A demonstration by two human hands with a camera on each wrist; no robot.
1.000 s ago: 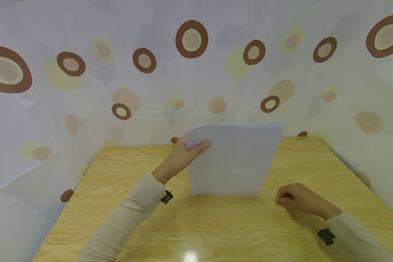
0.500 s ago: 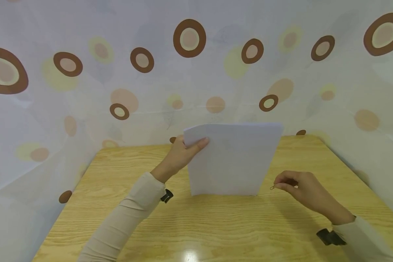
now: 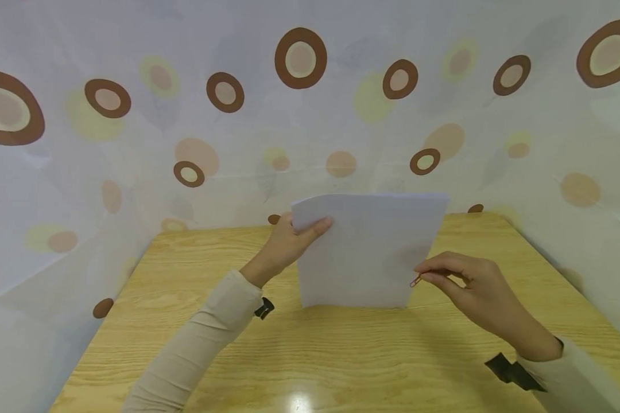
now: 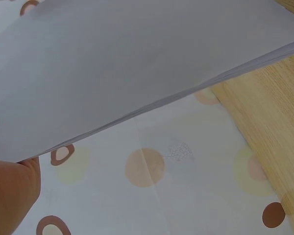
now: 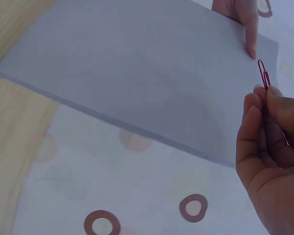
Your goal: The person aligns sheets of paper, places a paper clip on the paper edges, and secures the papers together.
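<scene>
A stack of white paper (image 3: 361,252) stands on edge at the middle of the table. My left hand (image 3: 289,244) grips its upper left side, thumb across the near face and the other fingers hidden behind. Seen from the left wrist, the stack (image 4: 127,63) shows several layered sheets along its edge. My right hand (image 3: 475,289) pinches a small red paper clip (image 3: 416,281) between thumb and fingertips, right by the stack's right edge. In the right wrist view the paper clip (image 5: 262,73) points up out of the fingertips, its looped end exposed.
The light wooden table (image 3: 227,355) carries the stack's lower edge. A pale sheet printed with brown rings (image 3: 299,126) rises behind the table and along both sides. Black straps (image 3: 514,373) are at both wrists.
My right hand has risen from the tabletop with the paper clip and moved left to the stack's right edge. The left hand and paper have stayed nearly still.
</scene>
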